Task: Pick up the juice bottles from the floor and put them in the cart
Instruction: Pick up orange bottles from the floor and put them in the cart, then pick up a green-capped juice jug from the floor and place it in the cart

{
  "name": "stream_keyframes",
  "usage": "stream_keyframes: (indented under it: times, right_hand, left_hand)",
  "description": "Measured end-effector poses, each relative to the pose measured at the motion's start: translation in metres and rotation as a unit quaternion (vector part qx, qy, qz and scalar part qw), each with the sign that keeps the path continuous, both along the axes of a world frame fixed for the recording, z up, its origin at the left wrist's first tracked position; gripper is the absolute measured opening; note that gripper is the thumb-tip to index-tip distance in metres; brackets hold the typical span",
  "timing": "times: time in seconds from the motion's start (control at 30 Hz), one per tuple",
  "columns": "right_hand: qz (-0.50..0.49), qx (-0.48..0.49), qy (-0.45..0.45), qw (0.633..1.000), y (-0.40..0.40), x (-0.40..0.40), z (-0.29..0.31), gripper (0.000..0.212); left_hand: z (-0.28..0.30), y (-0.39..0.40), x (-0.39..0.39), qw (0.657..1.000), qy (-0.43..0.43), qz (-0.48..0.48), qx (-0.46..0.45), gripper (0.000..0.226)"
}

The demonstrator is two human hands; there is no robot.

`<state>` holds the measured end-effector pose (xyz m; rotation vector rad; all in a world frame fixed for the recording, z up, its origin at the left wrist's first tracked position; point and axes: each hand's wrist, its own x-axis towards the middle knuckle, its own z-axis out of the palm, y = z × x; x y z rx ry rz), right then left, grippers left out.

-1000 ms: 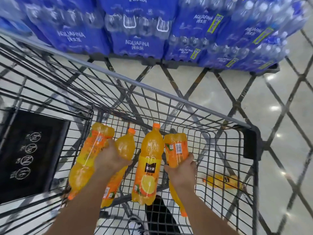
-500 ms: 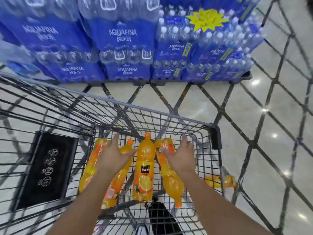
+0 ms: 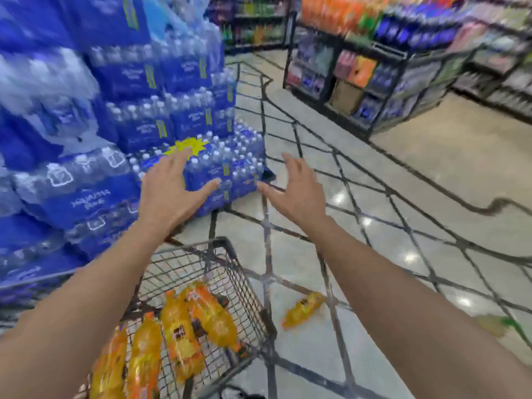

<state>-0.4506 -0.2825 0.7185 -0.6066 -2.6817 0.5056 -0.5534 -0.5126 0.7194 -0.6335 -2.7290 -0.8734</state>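
Juice bottles (image 3: 184, 326), four, lie side by side in the cart (image 3: 244, 286), against its right wall. One further bottle (image 3: 302, 309) lies on the floor (image 3: 431, 174) just right of the cart. Left hand (image 3: 169, 197) and right hand (image 3: 296, 191) raised above, fingers spread, grasping nothing. Picture blurred.

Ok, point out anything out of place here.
One juice bottle lies on its side on the floor, right of the cart. Four more are already in the cart.
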Motion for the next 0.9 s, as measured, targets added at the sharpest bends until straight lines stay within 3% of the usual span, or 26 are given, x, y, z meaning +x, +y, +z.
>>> stream_keyframes:
  times: [0.2,0.27,0.4,0.67,0.9]
  right_hand:
    - [-0.146,0.068,0.015,0.987,0.124,0.129,0.091,0.088]
    - [-0.193,0.080,0.010,0.978,0.162,0.177,0.112,0.088]
    - [-0.275,0.098,-0.023,0.956,0.232,0.286,0.136,0.086]
    - [-0.438,0.088,-0.072,0.892,0.351,0.512,0.142,0.089]
    - [-0.515,0.062,-0.072,0.852,0.411,0.658,0.124,0.084]
  left_hand:
    - [0.095,0.143,0.062,0.987,0.086,-0.134,0.007,0.094]
    - [0.118,0.190,0.087,0.978,0.114,-0.175,-0.009,0.102]
    - [0.148,0.283,0.144,0.953,0.150,-0.259,-0.032,0.097]
    - [0.163,0.474,0.292,0.889,0.206,-0.410,-0.007,0.095]
    - [0.137,0.599,0.419,0.859,0.169,-0.483,-0.028,0.095]
